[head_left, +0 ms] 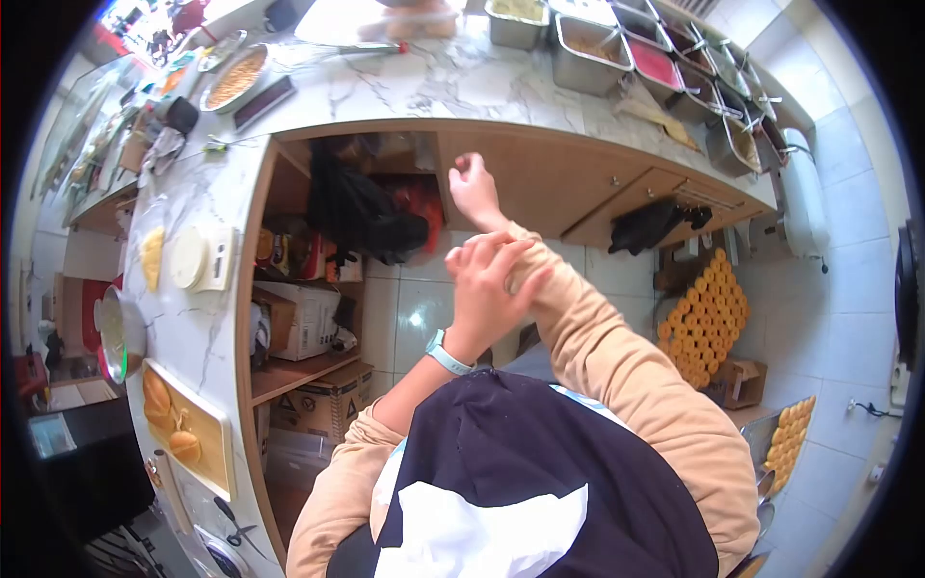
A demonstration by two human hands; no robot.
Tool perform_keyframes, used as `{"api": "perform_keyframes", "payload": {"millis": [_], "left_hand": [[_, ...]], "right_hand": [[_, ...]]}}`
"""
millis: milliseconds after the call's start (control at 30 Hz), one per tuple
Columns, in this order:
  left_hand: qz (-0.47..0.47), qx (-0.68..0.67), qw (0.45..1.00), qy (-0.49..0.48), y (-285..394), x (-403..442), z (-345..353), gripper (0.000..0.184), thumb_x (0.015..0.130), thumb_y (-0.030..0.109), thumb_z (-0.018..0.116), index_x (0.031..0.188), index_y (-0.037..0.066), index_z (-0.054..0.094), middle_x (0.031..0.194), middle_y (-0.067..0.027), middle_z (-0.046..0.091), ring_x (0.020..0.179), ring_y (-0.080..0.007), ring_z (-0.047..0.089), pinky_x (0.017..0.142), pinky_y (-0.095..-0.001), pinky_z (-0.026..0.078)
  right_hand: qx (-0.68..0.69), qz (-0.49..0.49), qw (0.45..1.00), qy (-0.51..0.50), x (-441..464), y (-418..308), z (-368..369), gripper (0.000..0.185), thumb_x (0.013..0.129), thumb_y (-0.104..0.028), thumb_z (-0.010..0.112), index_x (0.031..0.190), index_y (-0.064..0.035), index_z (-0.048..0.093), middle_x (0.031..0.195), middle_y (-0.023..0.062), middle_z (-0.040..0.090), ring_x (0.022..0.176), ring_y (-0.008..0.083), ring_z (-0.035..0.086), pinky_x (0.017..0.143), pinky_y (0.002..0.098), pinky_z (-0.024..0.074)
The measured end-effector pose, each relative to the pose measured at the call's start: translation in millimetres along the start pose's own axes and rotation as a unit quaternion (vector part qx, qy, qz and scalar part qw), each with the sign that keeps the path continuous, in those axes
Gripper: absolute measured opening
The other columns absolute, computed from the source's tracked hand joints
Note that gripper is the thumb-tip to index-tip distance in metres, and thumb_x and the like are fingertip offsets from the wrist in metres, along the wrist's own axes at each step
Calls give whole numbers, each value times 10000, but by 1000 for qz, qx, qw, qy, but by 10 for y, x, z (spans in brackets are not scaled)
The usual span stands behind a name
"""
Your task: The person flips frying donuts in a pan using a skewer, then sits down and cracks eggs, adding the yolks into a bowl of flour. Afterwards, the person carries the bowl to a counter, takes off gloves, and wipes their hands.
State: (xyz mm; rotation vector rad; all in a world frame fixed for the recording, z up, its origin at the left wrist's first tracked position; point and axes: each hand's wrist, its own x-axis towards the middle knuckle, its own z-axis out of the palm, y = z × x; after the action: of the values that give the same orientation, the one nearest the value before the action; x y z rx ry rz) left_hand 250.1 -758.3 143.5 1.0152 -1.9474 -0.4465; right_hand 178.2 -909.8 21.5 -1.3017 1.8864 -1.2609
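My left hand (487,284), with a light blue watch (448,354) on its wrist, lies over my right forearm near the cuff. Its fingers and thumb wrap round the tan right sleeve (602,332), which is pushed back a little from the wrist. Beyond it, my right hand (472,190) is held out in front of the cabinet with its fingers curled in; nothing shows in it. Both hands are above the floor, inside the bend of the marble counter (385,91).
Metal ingredient pans (590,53) line the far right counter. A tray (220,448) with bread rolls (183,445), a kitchen scale (204,258) and scissors (236,530) lie on the left counter. Open shelves with boxes (313,313) are below; a black cloth (356,197) hangs at the opening.
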Motion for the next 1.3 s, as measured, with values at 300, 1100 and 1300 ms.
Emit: {"api": "perform_keyframes", "payload": {"millis": [300, 1100, 1300], "left_hand": [[-46, -308, 950, -1, 407, 638, -915, 113, 817, 89, 637, 842, -21, 627, 782, -52, 591, 743, -134, 528, 675, -248, 409], [30, -111, 989, 97, 123, 472, -1704, 391, 695, 66, 654, 1079, 71, 582, 1049, -87, 505, 987, -210, 461, 872, -322, 363], [87, -149, 984, -50, 63, 302, -1534, 254, 703, 47, 658, 953, 31, 614, 1004, -77, 499, 986, -204, 452, 906, -319, 335]], "right_hand": [[-440, -497, 746, -58, 583, -1629, -27, 215, 757, -143, 538, 971, -116, 530, 756, 94, 626, 691, 259, 637, 598, 369, 491], [445, -26, 843, -303, -171, -2453, -634, 209, 793, -127, 420, 603, -121, 333, 493, -3, 358, 427, 104, 362, 407, 282, 291], [535, 8, 828, -169, 608, -2904, -303, 203, 795, -132, 431, 607, -112, 358, 502, 3, 381, 439, 111, 385, 421, 289, 311]]}}
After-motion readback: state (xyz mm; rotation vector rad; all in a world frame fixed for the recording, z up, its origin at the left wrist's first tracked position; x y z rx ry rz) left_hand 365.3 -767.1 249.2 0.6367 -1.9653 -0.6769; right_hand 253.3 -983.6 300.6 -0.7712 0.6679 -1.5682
